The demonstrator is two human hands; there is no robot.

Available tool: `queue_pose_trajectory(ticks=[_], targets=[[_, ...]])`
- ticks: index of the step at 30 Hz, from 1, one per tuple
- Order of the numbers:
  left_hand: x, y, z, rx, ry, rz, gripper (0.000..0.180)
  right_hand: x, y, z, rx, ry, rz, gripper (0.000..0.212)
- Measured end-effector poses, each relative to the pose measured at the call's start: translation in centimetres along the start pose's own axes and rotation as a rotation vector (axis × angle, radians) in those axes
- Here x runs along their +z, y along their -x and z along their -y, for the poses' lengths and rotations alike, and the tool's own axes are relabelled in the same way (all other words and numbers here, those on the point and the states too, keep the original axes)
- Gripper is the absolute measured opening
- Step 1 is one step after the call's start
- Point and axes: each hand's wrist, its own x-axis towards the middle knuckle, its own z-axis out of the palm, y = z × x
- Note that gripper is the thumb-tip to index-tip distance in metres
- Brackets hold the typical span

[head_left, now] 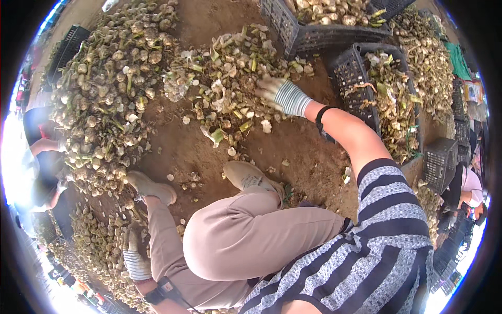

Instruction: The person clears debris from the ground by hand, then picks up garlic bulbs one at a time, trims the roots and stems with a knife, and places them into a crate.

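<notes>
My right hand [280, 94], in a striped knit glove with a dark wrist strap, reaches forward onto a heap of garlic bulbs, cut stalks and husks [225, 73] on the dirt ground. Its fingertips are sunk in the heap, so its grasp is hidden. My left hand [132, 242], also gloved, is low at my left side against a pile of garlic bulbs [99, 246], with its fingers among them. A watch sits on that wrist. My bent legs in beige trousers and my two shoes [251, 178] fill the middle.
A large mound of garlic bulbs [110, 89] lies to the left. A black crate of bulbs [314, 34] stands ahead and a black crate of stalks [350, 70] to the right. More crates [439, 162] stand farther right. Other people sit at the left [42, 162] and right [468, 188] edges.
</notes>
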Motion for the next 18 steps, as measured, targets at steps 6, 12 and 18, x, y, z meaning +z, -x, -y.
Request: queue_pose_trajectory(ticks=[6,12,18], targets=[[1.9,-0.8,-1.2,-0.037,0.058,0.064,0.047,1.3,1.4,-6.6,1.256,-0.186,-0.645,0.050],[5.1,-9.0,-2.9,-0.263,0.058,0.371,0.039,6.2,-1.1,-0.7,1.096,-0.488,-0.215,0.076],[14.3,-25.2,-1.1,0.056,-0.156,0.286,0.045,-3.9,-11.0,-3.7,0.663,-0.557,-0.297,0.041]])
